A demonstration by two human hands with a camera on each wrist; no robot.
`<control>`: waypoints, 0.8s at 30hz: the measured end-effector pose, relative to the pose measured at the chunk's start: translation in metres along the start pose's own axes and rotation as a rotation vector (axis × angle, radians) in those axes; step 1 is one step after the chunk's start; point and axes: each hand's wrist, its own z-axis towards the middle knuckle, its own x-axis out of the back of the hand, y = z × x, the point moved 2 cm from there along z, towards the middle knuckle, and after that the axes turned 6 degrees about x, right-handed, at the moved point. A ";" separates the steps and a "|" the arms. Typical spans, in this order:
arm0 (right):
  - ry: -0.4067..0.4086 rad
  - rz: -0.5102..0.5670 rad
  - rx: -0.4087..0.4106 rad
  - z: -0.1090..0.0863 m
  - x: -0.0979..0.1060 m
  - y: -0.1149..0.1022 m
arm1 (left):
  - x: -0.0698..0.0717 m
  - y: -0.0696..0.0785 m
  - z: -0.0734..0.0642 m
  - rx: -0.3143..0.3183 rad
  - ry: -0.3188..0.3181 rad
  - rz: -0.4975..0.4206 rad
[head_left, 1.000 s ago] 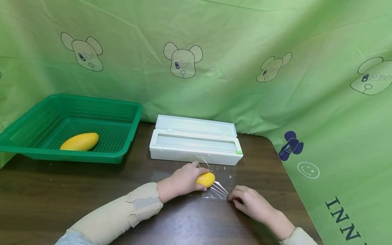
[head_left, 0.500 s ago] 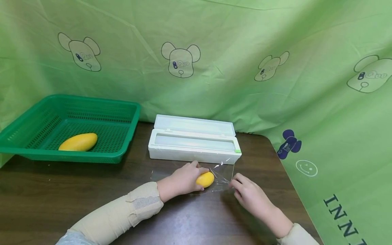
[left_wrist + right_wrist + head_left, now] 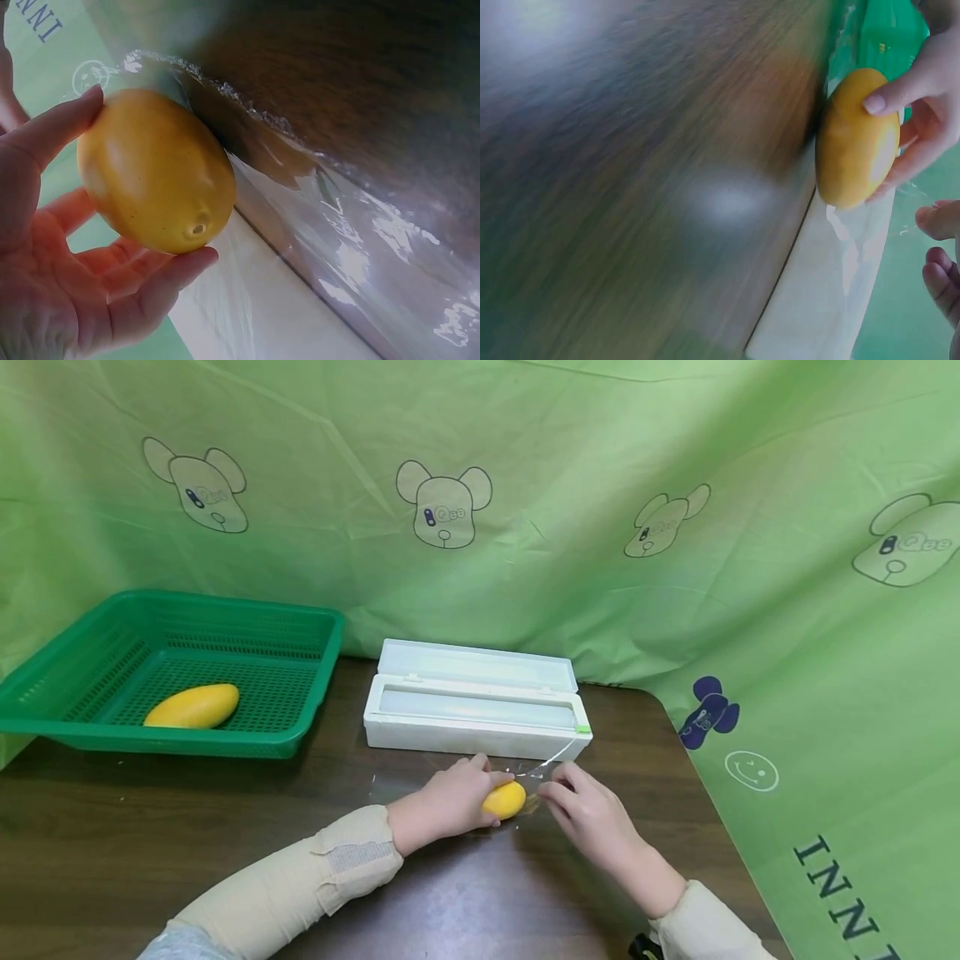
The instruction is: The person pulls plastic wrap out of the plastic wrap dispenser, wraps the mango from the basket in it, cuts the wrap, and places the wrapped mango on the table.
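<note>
A yellow mango (image 3: 505, 800) lies on a sheet of clear plastic wrap (image 3: 345, 259) on the table. My left hand (image 3: 459, 797) grips the mango, with thumb and fingers spread round its sides in the left wrist view. Close to the mango's right end, my right hand (image 3: 588, 814) pinches the right edge of the wrap, drawn up toward the fruit. Thin strands of film show by its fingertips (image 3: 939, 219) in the right wrist view. Right behind the hands stands a white wrap dispenser (image 3: 480, 740) with its lid raised.
A green plastic basket (image 3: 187, 741) stands at the left, with another mango (image 3: 193, 707) inside. Behind the table hangs a green curtain (image 3: 540, 568) with printed bear heads, continuing down the right side. The dark wooden table (image 3: 450, 910) reaches toward the person.
My right hand has moved up and left, bringing the wrap's edge from the lower right in to the mango. The left hand has kept its grip on the fruit.
</note>
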 end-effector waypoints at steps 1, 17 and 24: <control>0.007 0.014 -0.005 0.002 -0.003 -0.001 | 0.000 0.000 0.000 0.002 -0.002 0.006; -0.039 0.217 -0.096 0.002 -0.038 -0.010 | 0.000 -0.004 -0.001 -0.015 0.023 -0.118; -0.125 0.285 -0.124 -0.002 -0.036 -0.005 | 0.019 -0.025 -0.019 -0.071 0.073 -0.203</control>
